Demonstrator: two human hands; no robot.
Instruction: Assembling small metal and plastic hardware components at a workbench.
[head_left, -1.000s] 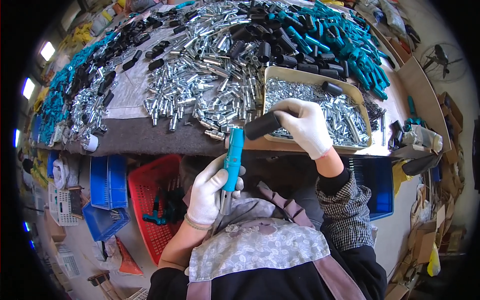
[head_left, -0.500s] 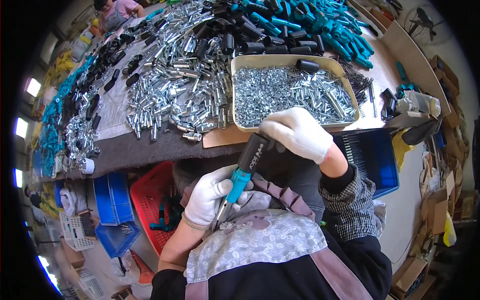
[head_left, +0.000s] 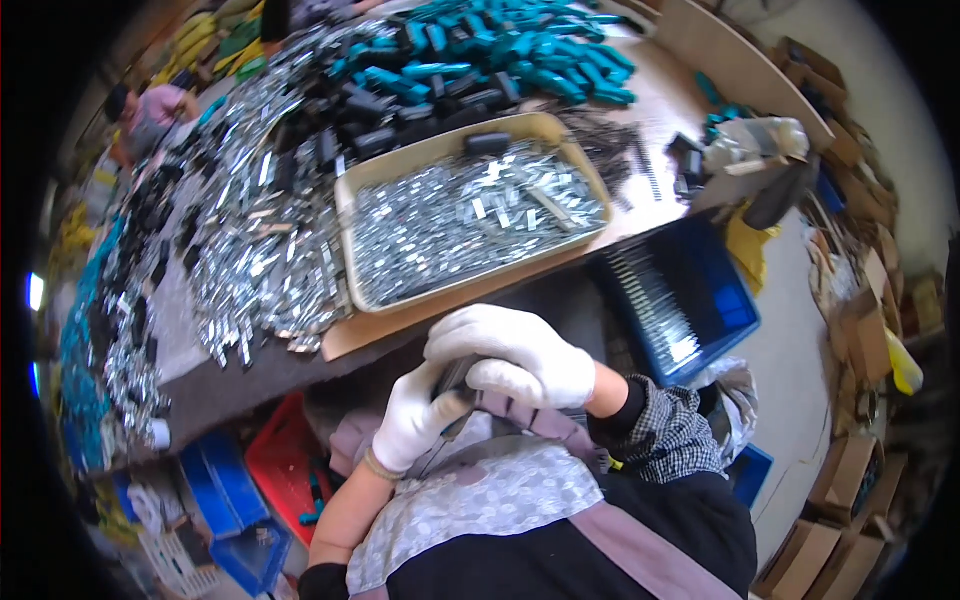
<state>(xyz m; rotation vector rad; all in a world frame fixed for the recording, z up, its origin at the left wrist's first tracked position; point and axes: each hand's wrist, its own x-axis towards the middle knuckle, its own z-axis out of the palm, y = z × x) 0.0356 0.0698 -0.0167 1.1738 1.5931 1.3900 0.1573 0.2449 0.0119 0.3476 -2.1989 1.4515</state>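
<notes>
In front of my lap, both white-gloved hands close around a tool handle (head_left: 453, 382), and only a dark piece of it shows between the gloves. My left hand (head_left: 410, 418) grips it from below, the thumb against its side. Over its upper end curls my right hand (head_left: 515, 358), palm down, fingers wrapped around. The teal part and metal tip are hidden now. Beyond the hands, a cream tray (head_left: 480, 278) full of small metal parts stands at the table edge, with a black sleeve (head_left: 487, 144) lying on top.
Heaps of silver metal fittings (head_left: 265, 290), black sleeves (head_left: 375, 140) and teal handles (head_left: 590, 75) cover the table. A blue bin (head_left: 728, 318) holding a row of thin metal parts sits right of my knees; a red basket (head_left: 285, 470) is at the left. Another person (head_left: 155, 115) is far left.
My view has swung right. My right hand has come down with the tool toward my left hand, and the gloves now cover most of the tool. Its teal part is no longer visible.
</notes>
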